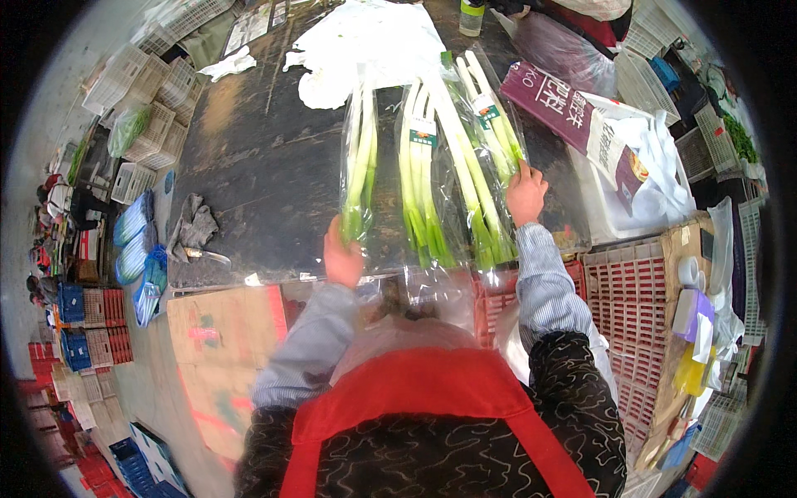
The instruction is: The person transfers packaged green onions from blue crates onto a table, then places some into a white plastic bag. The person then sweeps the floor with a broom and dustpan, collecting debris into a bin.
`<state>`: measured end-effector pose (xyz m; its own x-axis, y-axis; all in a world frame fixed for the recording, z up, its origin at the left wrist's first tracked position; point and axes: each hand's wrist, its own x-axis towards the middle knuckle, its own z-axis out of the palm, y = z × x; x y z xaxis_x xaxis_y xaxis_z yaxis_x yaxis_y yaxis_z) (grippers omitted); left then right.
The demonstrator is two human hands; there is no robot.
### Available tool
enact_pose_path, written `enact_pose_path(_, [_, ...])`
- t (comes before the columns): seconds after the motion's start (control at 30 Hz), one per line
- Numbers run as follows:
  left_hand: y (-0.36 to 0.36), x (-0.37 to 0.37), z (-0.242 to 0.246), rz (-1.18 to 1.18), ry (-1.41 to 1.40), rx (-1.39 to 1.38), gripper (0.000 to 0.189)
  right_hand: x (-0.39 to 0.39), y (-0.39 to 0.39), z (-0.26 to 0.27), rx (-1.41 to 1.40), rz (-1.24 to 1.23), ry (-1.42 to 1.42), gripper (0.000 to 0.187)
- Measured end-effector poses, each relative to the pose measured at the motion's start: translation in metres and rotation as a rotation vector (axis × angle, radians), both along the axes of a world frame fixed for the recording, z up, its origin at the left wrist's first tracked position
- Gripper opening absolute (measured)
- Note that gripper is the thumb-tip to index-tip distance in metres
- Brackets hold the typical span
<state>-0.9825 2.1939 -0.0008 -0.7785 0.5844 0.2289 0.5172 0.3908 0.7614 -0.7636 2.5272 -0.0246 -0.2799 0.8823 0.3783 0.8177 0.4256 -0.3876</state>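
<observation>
Several bundles of long green onions lie side by side in clear plastic bags on a dark worktable (268,168), white ends pointing away from me. My left hand (344,254) is around the green end of the leftmost bagged bundle (360,162), slightly blurred. My right hand (527,192) grips the green end of the rightmost bundle (498,127), which bears a green label. Between my hands lie another labelled bundle (418,180) and an adjoining bagged bundle (468,180). Their bag ends overhang the near table edge.
White plastic sheeting (373,43) lies at the far side, near a bottle (471,18). At left are a grey cloth (194,224) and a curved knife (208,256). A white bin (604,215) with a printed purple sack (573,121) stands right, above a plastic crate (629,330).
</observation>
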Motion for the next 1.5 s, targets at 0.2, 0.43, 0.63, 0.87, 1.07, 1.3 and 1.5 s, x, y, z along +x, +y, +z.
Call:
enact_pose_path(0.2, [0.024, 0.06, 0.028, -0.147, 0.167, -0.455, 0.071, -0.011, -0.036, 0.034, 0.145, -0.041, -0.143, 0.049])
enact_pose_path(0.43, [0.034, 0.069, 0.03, -0.225, 0.246, -0.517, 0.076, -0.04, -0.133, 0.046, -0.213, 0.321, -0.308, 0.073])
enact_pose_path(0.63, [0.04, 0.062, 0.038, -0.251, 0.227, -0.521, 0.079, -0.068, -0.139, 0.035, -0.102, 0.428, -0.056, 0.064])
enact_pose_path(0.87, [-0.025, 0.064, 0.031, -0.19, 0.184, -0.139, 0.069, -0.063, -0.129, 0.012, -0.026, 0.442, -0.014, 0.059])
enact_pose_path(1.07, [-0.155, 0.105, -0.017, -0.225, 0.161, -0.048, 0.056, -0.063, -0.157, 0.083, 0.137, 0.666, 0.227, 0.042])
enact_pose_path(1.3, [-0.235, 0.137, -0.072, 0.053, -0.228, -0.493, 0.045, -0.06, -0.228, 0.292, -1.151, 2.67, 0.802, 0.019])
enact_pose_path(1.5, [-0.261, 0.155, -0.083, 0.125, -0.47, -0.463, 0.035, -0.062, -0.251, 0.357, -0.614, 2.784, 1.687, 0.022])
